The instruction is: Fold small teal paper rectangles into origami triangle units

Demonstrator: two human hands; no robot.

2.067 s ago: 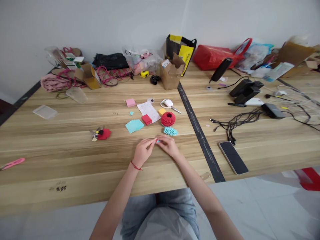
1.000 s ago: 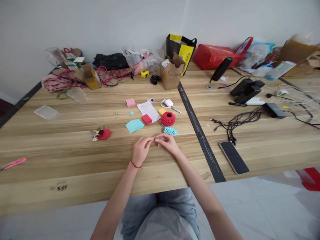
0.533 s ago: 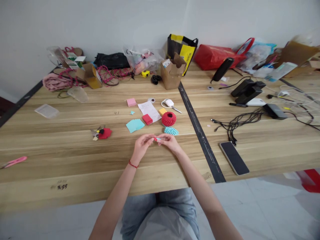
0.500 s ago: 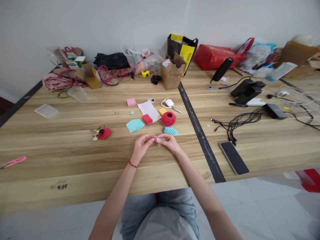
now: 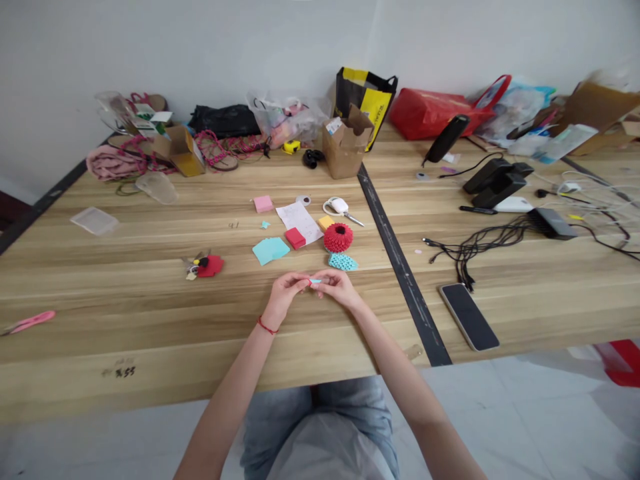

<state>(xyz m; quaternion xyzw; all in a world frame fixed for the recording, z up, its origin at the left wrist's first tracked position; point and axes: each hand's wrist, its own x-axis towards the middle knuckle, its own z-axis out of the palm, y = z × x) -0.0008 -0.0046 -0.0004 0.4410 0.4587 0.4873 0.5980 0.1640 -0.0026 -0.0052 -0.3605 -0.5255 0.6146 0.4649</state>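
Between my hands, just above the wooden table, is a small piece of light blue paper [image 5: 315, 281] with a bit of red at its left end. My left hand [image 5: 289, 291], with a red string bracelet at the wrist, pinches the left end. My right hand [image 5: 337, 287] pinches the right side; the fingers partly hide the piece. Just beyond are a round red folded-paper piece [image 5: 339, 237] with a dark centre and a light blue folded-paper piece [image 5: 343, 261]. Blue paper sheets [image 5: 271, 251], a red paper stack [image 5: 295, 238] and a yellow paper stack [image 5: 326, 223] lie near them.
A written sheet [image 5: 299, 221], a pink paper stack [image 5: 263, 204] and scissors [image 5: 354, 219] with a white object lie farther back. Keys [image 5: 193, 268] sit at left, a pink-handled cutter [image 5: 31, 323] far left. A phone [image 5: 469, 317] and cables [image 5: 475, 243] lie right. A cardboard box [image 5: 345, 148] stands behind.
My fingers have shifted slightly around the small paper piece, and more of its blue part shows now. The things on the table lie as before.
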